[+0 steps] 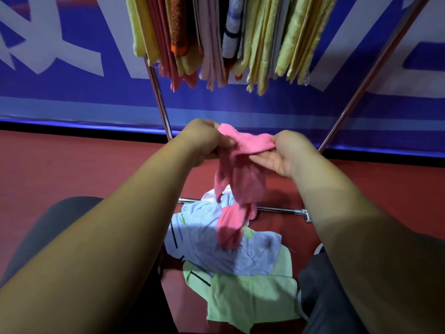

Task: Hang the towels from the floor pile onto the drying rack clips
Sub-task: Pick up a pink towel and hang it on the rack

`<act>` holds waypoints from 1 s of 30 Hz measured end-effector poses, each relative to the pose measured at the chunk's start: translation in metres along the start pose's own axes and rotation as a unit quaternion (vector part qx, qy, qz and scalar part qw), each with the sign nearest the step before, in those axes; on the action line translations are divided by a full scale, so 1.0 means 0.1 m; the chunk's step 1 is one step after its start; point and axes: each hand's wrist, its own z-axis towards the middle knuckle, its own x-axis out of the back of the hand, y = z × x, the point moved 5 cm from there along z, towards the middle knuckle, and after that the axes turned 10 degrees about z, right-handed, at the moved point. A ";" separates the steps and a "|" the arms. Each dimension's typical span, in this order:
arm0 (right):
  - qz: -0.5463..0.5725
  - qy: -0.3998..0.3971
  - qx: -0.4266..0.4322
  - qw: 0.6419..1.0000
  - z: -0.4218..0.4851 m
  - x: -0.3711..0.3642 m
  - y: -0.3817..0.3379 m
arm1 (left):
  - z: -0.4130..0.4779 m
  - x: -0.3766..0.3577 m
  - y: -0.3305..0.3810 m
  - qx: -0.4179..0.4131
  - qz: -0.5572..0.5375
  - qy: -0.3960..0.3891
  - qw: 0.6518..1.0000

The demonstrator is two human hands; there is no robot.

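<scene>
I hold the pink towel (pixel 240 179) by its top edge. My left hand (pixel 204 141) pinches one end and my right hand (pixel 284 153) pinches the other, likely to spread the edge for clipping. Its lower end reaches the floor pile (pixel 228 259). The drying rack (pixel 156 88) stands just beyond, crowded with hung towels (pixel 216 32).

Dim light, shadowed forearms, soft blur, wide-angle bending at edges
</scene>
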 end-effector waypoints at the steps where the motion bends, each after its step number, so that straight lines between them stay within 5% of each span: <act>1: -0.068 -0.003 -0.010 0.998 -0.02 0.00 0.03 | -0.01 0.01 0.05 -0.026 -0.016 0.007 1.000; 6: -0.340 -0.003 0.081 0.937 -0.03 -0.07 0.00 | -0.13 -0.02 0.21 -0.145 0.110 0.020 0.983; 11: -0.325 -0.135 0.083 0.932 -0.02 -0.24 -0.02 | -0.08 -0.03 0.20 -0.179 0.193 0.040 0.964; 21: -0.320 -0.207 0.168 0.909 -0.04 -0.26 -0.07 | -0.01 0.10 0.24 -0.174 0.189 0.083 0.963; 25: -0.299 -0.157 0.188 0.922 -0.02 -0.26 -0.13 | -0.01 0.07 0.25 -0.179 0.243 0.055 0.952; 30: -0.219 0.005 0.281 0.934 0.15 -0.06 -0.31 | 0.02 0.02 0.19 -0.165 0.380 0.030 0.910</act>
